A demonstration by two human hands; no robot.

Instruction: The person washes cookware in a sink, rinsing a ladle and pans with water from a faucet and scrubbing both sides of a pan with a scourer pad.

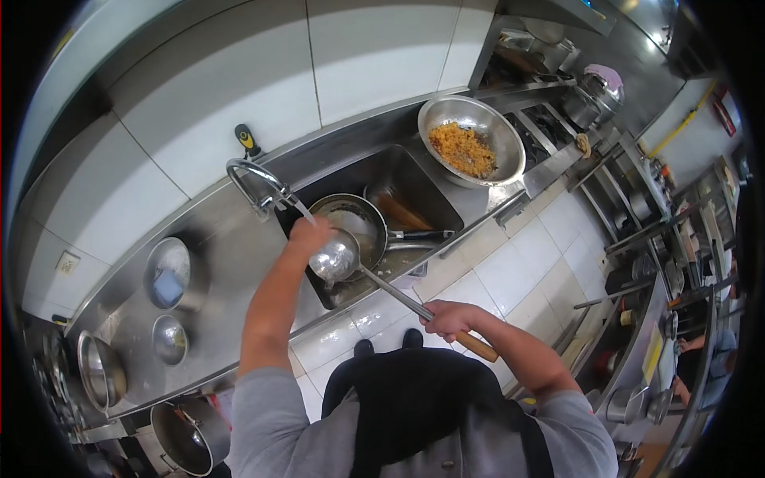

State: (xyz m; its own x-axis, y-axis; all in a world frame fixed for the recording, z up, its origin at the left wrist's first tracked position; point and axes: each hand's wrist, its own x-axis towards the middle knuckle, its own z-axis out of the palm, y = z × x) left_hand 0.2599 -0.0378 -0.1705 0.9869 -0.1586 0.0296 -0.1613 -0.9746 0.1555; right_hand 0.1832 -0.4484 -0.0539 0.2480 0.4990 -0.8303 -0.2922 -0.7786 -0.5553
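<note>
My right hand (448, 319) is closed around the long handle of a large metal ladle (336, 256), close to its wooden end. The ladle's wide bowl hangs over the sink (446, 195), below the curved faucet (263, 177). Water runs from the spout onto my left hand (312, 234), which is at the edge of the ladle's bowl. How its fingers are bent is hard to make out. A dark frying pan (370, 213) lies in the sink behind the ladle, with its handle pointing right. Another pan with brownish water (398, 209) is partly hidden beside it.
A metal bowl of orange food (464, 150) stands right of the sink. On the left counter are a pot with a blue cloth (168, 285), a small bowl (170, 340) and a larger bowl (102, 371). A stove (544, 127) lies beyond. Another person's hand (690, 344) shows far right.
</note>
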